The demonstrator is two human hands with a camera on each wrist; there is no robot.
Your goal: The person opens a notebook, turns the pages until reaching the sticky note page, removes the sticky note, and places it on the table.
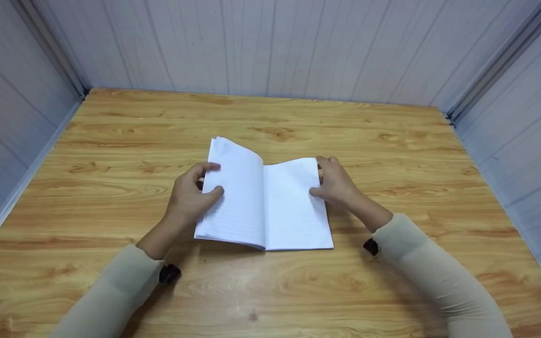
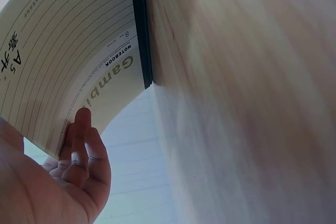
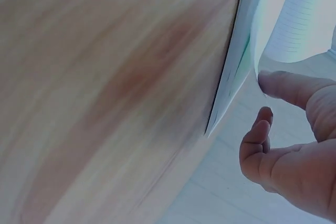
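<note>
An open notebook (image 1: 294, 211) with white lined pages lies on the wooden table, its left half raised in a curve. My left hand (image 1: 189, 195) grips that half by its outer edge, thumb on the page and other fingers behind. The left wrist view shows the cream back cover (image 2: 68, 51), printed "Gambi" and "A5", and a dark spine (image 2: 140, 30). At the right edge, my right hand (image 1: 338, 183) pinches a page (image 1: 296, 188), thumb on its face. That page's edge bends up from the stack in the right wrist view, beside the thumb (image 3: 286, 86).
The wood-grain table (image 1: 261, 291) runs to a pale panelled back wall (image 1: 270, 47). Side walls stand at the left (image 1: 12, 108) and right (image 1: 524, 108). Dark wrist devices sit under both sleeves.
</note>
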